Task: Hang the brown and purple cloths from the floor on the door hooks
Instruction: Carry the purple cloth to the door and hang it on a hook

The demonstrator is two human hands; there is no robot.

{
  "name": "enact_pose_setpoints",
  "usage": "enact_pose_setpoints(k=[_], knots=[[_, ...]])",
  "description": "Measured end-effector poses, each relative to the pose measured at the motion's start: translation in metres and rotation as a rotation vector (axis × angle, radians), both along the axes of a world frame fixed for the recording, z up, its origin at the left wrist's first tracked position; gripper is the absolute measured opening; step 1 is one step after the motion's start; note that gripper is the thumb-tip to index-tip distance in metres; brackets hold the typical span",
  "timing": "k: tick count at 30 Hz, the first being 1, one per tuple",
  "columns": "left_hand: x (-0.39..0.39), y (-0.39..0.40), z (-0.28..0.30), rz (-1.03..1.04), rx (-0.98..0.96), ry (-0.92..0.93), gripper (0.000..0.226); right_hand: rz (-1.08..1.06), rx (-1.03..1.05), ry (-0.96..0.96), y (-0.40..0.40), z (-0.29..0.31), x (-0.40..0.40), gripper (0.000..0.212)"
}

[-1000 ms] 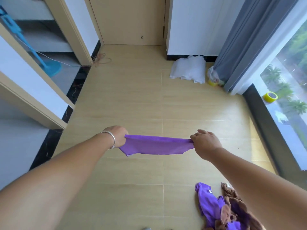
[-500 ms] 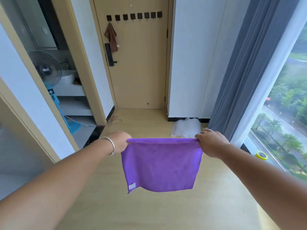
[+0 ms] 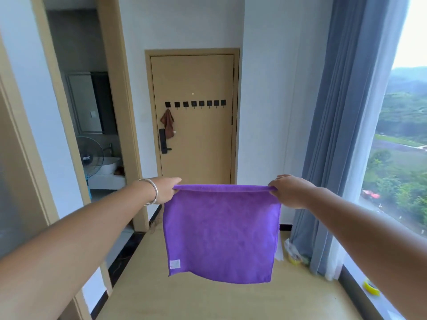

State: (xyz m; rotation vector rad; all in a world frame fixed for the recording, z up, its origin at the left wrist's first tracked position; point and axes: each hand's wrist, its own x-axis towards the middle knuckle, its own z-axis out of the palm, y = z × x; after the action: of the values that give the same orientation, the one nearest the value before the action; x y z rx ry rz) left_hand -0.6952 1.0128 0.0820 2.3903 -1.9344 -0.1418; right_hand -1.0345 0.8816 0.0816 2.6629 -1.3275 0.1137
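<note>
Holding the purple cloth (image 3: 220,232) spread by its top corners, left hand (image 3: 166,190) and right hand (image 3: 287,191) pinched shut, free door hooks (image 3: 201,103) dead ahead, above, well apart.

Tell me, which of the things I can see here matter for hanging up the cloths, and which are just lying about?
Part of the job:
purple cloth, held by left hand and right hand
brown cloth, already hung
door hooks
door

Just lying about:
fan
yellow tape roll
curtain
</note>
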Motion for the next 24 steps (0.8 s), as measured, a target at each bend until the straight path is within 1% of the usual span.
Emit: enact_pose_setpoints(k=[2, 6, 9, 12, 15, 17, 18, 21, 24], knots=[[-0.003, 0.007, 0.028, 0.002, -0.050, -0.031, 0.014, -0.002, -0.025, -0.036, 0.006, 0.026, -0.003, 0.036], [-0.011, 0.021, 0.076, -0.003, -0.134, -0.092, 0.020, 0.004, -0.088, -0.092, 0.016, 0.076, -0.010, 0.036], [-0.019, 0.029, 0.105, -0.012, -0.197, -0.161, 0.020, 0.006, -0.127, -0.151, 0.021, 0.104, -0.015, 0.036], [-0.027, 0.029, 0.123, -0.006, -0.224, -0.247, 0.020, 0.010, -0.151, -0.187, 0.022, 0.117, -0.023, 0.034], [-0.032, 0.024, 0.131, 0.011, -0.217, -0.300, 0.031, 0.018, -0.173, -0.201, 0.020, 0.121, -0.032, 0.034], [-0.035, 0.019, 0.134, 0.008, -0.216, -0.329, 0.032, 0.025, -0.183, -0.208, 0.016, 0.122, -0.037, 0.033], [-0.036, 0.017, 0.135, 0.004, -0.213, -0.341, 0.030, 0.027, -0.183, -0.207, 0.013, 0.122, -0.038, 0.033], [-0.041, 0.009, 0.137, -0.005, -0.224, -0.365, 0.015, 0.036, -0.185, -0.213, 0.002, 0.124, -0.042, 0.033], [-0.044, 0.004, 0.139, -0.015, -0.235, -0.350, 0.014, 0.042, -0.175, -0.224, -0.012, 0.124, -0.039, 0.033]])
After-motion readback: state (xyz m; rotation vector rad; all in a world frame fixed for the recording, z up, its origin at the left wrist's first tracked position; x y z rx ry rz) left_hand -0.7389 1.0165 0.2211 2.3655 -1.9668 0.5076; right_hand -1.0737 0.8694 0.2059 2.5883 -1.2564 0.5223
